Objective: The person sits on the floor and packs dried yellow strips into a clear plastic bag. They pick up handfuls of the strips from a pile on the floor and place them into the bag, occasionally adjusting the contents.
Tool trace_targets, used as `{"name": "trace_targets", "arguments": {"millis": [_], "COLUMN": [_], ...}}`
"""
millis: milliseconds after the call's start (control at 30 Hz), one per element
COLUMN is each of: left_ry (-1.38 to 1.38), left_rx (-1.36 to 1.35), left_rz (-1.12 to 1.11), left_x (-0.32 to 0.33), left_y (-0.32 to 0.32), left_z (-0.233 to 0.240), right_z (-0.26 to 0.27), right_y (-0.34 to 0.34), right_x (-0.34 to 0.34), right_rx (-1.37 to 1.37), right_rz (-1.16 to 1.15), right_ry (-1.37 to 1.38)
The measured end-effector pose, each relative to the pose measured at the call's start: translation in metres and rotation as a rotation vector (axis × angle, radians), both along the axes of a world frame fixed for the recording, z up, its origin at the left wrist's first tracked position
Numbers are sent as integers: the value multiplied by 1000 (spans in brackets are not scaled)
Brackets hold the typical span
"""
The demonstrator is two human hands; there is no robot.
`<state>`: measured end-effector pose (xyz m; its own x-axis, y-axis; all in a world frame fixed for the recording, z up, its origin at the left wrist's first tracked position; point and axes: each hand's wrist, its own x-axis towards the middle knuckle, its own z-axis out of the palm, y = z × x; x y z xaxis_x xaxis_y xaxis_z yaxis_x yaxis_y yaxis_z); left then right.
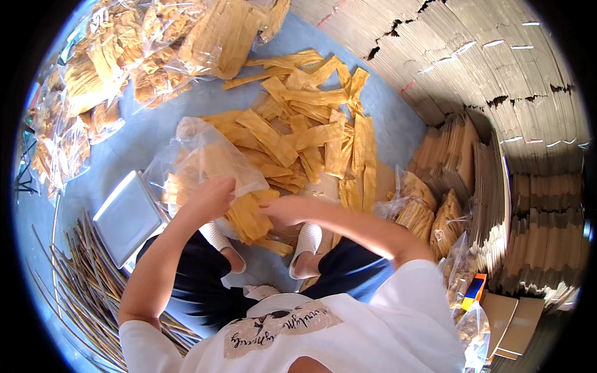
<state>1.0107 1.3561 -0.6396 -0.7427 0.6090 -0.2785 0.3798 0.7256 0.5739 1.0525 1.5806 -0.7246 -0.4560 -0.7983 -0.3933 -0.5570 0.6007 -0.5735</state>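
My left hand (212, 198) grips the rim of a clear plastic bag (219, 154), which lies tilted with yellow strips inside. The strips look like dried tofu skin. At the bag's mouth, my right hand (287, 210) pinches the edge of a bundle of yellow strips (249, 217); its fingertips are partly hidden. Beyond both hands spreads a loose pile of flat yellow strips (298, 135), some of it on cardboard.
A scale with a metal pan (126, 217) stands at left, beside a bundle of thin sticks (88, 265). Filled plastic bags (107, 60) lie at the upper left, more bags (415, 210) at right. Stacked flattened cardboard (466, 60) lines the right side. My slippers (308, 242) flank the bundle.
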Motion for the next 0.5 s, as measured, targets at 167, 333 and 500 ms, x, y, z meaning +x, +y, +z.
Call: {"name": "trace_targets", "arguments": {"millis": [167,333,500], "left_ry": [-2,-142,-121], "left_rx": [-103,-191,-236], "left_rz": [-99,-91,0], "left_x": [-6,-16,-26], "left_y": [9,14,17], "left_z": [6,9,0], "right_z": [21,-74,-213], "right_y": [164,321,389], "right_x": [-55,-39,24], "right_rx": [330,-198,-42], "right_rz": [-513,-1427,-1715], "right_ry": [-45,-17,-21]}}
